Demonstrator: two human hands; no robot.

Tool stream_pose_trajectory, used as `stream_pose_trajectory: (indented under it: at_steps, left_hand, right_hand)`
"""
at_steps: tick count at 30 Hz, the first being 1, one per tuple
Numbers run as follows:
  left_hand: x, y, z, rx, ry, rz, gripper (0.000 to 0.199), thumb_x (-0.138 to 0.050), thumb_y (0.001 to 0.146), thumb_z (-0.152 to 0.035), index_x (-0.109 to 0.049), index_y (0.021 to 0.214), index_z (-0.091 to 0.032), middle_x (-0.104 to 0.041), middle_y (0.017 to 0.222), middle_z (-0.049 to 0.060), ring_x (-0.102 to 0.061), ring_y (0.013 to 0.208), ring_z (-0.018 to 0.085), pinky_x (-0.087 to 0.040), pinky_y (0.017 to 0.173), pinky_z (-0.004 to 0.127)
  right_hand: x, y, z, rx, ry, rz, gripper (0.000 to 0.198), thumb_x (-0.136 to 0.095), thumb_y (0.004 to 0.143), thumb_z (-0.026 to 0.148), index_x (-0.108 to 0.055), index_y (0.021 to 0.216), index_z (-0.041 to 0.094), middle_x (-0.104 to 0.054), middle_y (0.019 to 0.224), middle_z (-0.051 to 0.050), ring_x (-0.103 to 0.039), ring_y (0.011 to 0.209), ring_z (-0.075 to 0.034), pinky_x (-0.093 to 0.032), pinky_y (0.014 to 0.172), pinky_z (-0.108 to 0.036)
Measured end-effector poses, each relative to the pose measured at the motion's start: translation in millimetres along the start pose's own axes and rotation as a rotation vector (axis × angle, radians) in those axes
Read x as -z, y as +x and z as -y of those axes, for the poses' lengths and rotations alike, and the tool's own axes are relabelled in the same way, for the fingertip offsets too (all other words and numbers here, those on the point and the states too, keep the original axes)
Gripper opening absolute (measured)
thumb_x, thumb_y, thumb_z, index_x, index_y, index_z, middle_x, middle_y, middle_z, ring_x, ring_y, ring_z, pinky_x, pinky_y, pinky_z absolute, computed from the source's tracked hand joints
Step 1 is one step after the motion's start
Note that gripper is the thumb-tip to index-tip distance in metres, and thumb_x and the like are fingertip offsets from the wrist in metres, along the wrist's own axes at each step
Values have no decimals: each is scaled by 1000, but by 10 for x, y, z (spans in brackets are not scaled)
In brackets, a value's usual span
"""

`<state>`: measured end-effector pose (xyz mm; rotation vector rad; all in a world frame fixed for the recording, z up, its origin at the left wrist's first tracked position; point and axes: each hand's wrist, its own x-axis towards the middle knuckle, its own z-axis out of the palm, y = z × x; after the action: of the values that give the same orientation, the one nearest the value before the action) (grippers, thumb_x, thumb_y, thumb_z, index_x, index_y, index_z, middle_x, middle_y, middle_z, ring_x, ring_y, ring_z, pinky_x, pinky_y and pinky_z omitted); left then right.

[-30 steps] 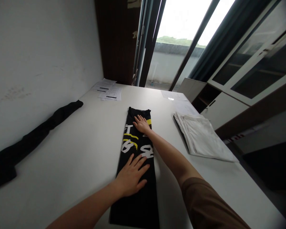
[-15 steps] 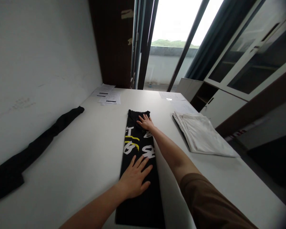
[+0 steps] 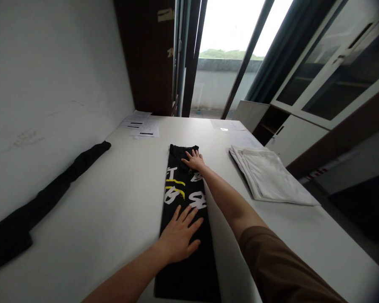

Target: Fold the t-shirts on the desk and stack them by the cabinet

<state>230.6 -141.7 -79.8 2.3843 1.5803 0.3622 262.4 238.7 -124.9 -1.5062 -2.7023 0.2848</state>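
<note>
A black garment (image 3: 189,269) with white lettering and yellow strokes lies folded into a long narrow strip on the white table (image 3: 129,202). It looks like a T-shirt, with what seems to be its neckline at the far end. My left hand (image 3: 181,233) rests flat on its middle, fingers spread, just below the white lettering. Farther up, my right hand (image 3: 194,160) lies with spread fingers on the far right part of the cloth. Neither hand grips the fabric.
Along the wall at the left lies a long dark cloth (image 3: 50,189). A folded white cloth (image 3: 271,176) sits on the right side of the table. Printed papers (image 3: 145,127) lie at the far left, and more sheets (image 3: 227,125) at the far right. White cabinets (image 3: 303,134) stand beyond.
Both hands stay in nearly the same places on the black garment. The view has shifted very slightly.
</note>
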Motion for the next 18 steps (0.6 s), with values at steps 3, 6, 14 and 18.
stream_pose_trajectory:
  at_steps: [3, 6, 14, 18]
  left_hand:
    - [-3, 4, -6, -6, -6, -4, 64, -47, 100, -55, -34, 158, -30, -19, 170, 5, -10, 157, 29, -7, 127, 59]
    - [-9, 8, -13, -3, 2, -7, 64, -48, 100, -54, -36, 157, -28, -20, 170, 6, -10, 157, 30, -8, 126, 60]
    - [20, 6, -14, -10, 19, 6, 64, -49, 100, -54, -35, 157, -30, -20, 170, 5, -11, 157, 30, -9, 126, 59]
    - [17, 13, -14, -12, 9, 2, 64, -48, 100, -55, -34, 158, -30, -19, 170, 5, -10, 157, 30, -7, 126, 59]
  right_hand:
    - [40, 58, -47, 22, 12, 22, 88, -32, 92, 82, -25, 163, 30, -6, 171, -9, -1, 156, -35, -5, 123, -55]
    - [128, 121, -23, 23, 30, 29, 85, -34, 93, 79, -26, 163, 31, -6, 171, -9, 0, 156, -34, -5, 123, -56]
    - [156, -52, 330, 12, 65, -52, 88, -28, 95, 78, -18, 165, 26, -2, 171, -10, 3, 156, -34, -1, 123, -58]
    - [-6, -259, 426, 118, 56, -35, 82, -27, 97, 76, -24, 163, 29, -7, 171, -7, 0, 157, -31, -3, 123, -56]
